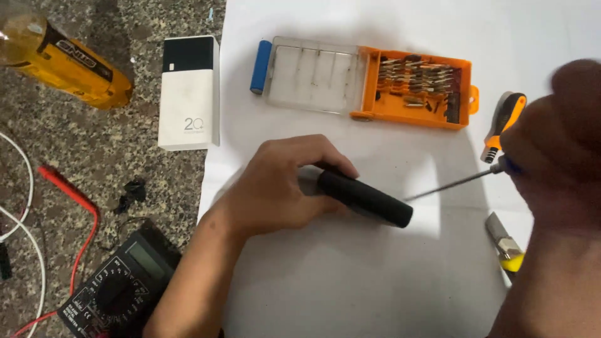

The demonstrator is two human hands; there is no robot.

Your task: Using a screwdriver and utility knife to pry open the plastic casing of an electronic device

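A black cylinder (366, 199) lies on the white sheet (350, 288) near the middle of the view, its free end pointing toward four o'clock; the left hand (282, 184) clamps its upper end, fingers curled over the top and thumb beneath. A thin metal screwdriver shaft (451, 184) meets the cylinder's free end from three o'clock; the right hand (557, 144), blurred and close to the camera, closes its fingers on the blue grip at the shaft's far end. At one o'clock an orange bit case (416, 84) sits open with its clear lid (316, 74) folded out; a blue battery cell (260, 66) rests just beside the lid. An orange-and-black screwdriver handle (504, 122) lies at two o'clock; a yellow utility knife (504, 244) at four. Off the sheet, a white power bank (189, 94) at eleven o'clock, a yellow bottle (62, 59) farther out, a black multimeter (116, 291) with red lead (78, 213) at eight.
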